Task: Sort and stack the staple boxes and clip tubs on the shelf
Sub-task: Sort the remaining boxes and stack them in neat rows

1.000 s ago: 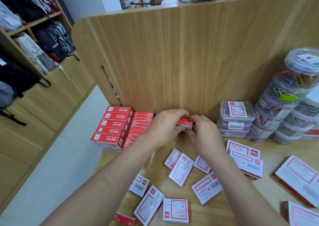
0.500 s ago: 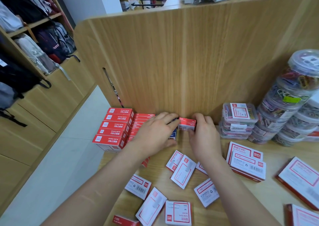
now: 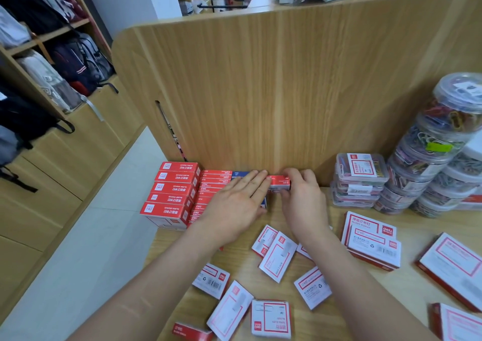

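Staple box point(image 3: 279, 182): small, red-topped, oblong

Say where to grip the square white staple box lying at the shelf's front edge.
Pinch the staple box from above, across its far and near edges: it lies flat, broad face up, and a tilted box crowds its left edge, so those sides look freest.

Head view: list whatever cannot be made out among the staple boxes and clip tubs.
All in the head view.
Dark blue staple box: mostly covered by the flat left hand.
Small red staple box: right end hidden by the gripping right hand.
Stack of round clear clip tubs: cut off by the right edge.
Large red-and-white box: cut off at the bottom-right corner.
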Motion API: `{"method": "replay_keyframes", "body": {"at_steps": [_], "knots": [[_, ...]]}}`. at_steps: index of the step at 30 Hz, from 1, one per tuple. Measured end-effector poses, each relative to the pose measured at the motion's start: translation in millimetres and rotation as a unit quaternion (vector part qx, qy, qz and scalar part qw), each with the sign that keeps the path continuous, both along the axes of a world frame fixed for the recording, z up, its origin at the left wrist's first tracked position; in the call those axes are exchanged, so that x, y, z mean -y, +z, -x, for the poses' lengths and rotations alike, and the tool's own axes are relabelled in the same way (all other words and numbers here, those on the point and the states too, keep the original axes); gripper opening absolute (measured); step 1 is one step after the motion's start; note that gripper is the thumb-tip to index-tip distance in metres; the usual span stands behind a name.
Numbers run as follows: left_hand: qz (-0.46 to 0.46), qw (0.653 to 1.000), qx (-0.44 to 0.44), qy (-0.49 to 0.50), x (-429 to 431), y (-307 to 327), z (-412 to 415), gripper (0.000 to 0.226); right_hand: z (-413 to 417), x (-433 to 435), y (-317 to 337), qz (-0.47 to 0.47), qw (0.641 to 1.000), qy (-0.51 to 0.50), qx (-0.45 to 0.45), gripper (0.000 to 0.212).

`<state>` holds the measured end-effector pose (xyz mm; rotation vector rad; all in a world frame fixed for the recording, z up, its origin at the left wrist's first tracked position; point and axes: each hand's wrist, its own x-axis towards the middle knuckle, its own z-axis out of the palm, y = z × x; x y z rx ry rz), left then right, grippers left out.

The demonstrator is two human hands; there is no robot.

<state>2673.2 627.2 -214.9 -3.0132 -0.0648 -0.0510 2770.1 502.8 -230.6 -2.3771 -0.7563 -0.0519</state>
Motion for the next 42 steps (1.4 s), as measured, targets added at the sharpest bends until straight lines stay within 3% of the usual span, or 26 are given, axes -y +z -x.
{"method": "replay_keyframes", "body": {"at_steps": [3,7,10,13,16,18,24,28,39,42], "knots": [[0.024,0.999,-0.012,0.022,4.2,7.6,4.5,0.066,5.6,1.6,3.7,-0.006,1.000,0.007,-0.012,0.037],[0.165,0.968,0.165,0.095,-7.6,51.3,34.7,0.054,14.9,8.7,15.3,-0.030,0.999,-0.004,0.022,0.040],[0.238,0.901,0.262,0.249,-48.4,71.9,65.8,0.041,33.5,10.3,24.1,-0.075,0.994,0.052,-0.061,0.035],[0.390,0.796,0.211,0.412,-88.7,69.1,83.1,0.050,50.7,1.8,25.7,-0.137,0.955,0.078,-0.252,0.035],[0.563,0.674,0.176,0.444,-97.8,58.9,86.4,0.061,56.9,-8.3,15.7,-0.191,0.911,0.064,-0.360,0.045],[0.608,0.636,0.162,0.446,-99.5,49.6,87.0,0.059,58.3,-13.8,15.4,-0.202,0.899,0.050,-0.385,0.041],[0.625,0.652,0.142,0.405,-100.8,39.6,83.6,0.022,66.1,-24.7,20.2,-0.190,0.911,0.024,-0.366,0.037],[0.641,0.653,0.152,0.374,-104.4,36.1,85.2,0.026,71.1,-30.3,18.7,-0.188,0.923,0.012,-0.335,0.043],[0.678,0.621,0.167,0.355,-107.6,32.5,88.4,0.026,77.9,-29.1,35.0,-0.165,0.922,-0.004,-0.352,0.030],[0.691,0.616,0.162,0.341,-106.7,36.7,90.8,0.026,89.2,-25.7,43.0,-0.142,0.952,0.005,-0.272,0.026]]}}
